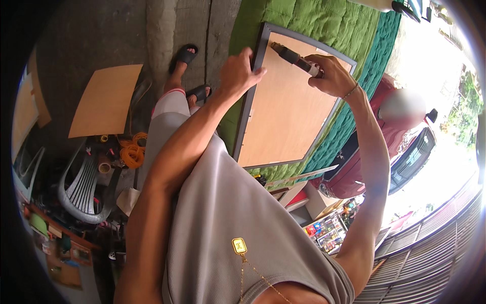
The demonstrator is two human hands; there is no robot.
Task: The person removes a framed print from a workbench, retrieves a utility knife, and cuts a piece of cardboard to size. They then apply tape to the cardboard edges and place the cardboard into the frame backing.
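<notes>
A picture frame (249, 106) with a dark grey border lies face down on a green quilted cloth (314, 17). Its tan backing board (283, 111) fills the inside. My right hand (331, 76) is closed around a dark hand tool (293, 57) with a brass-coloured tip; its exact kind is unclear. The tool points toward the frame's upper left corner, over the board. Beside the frame's left border is my left hand (239, 75), thumb and index finger apart, holding nothing. I cannot tell whether its thumb touches the border.
To the left, a loose tan board (106, 101) stands near a coil of orange cord (132, 154) and a grey plastic chair (83, 190). Teal quilted cloth (329, 134) edges the work surface on the right. Beyond it is a red car (349, 177).
</notes>
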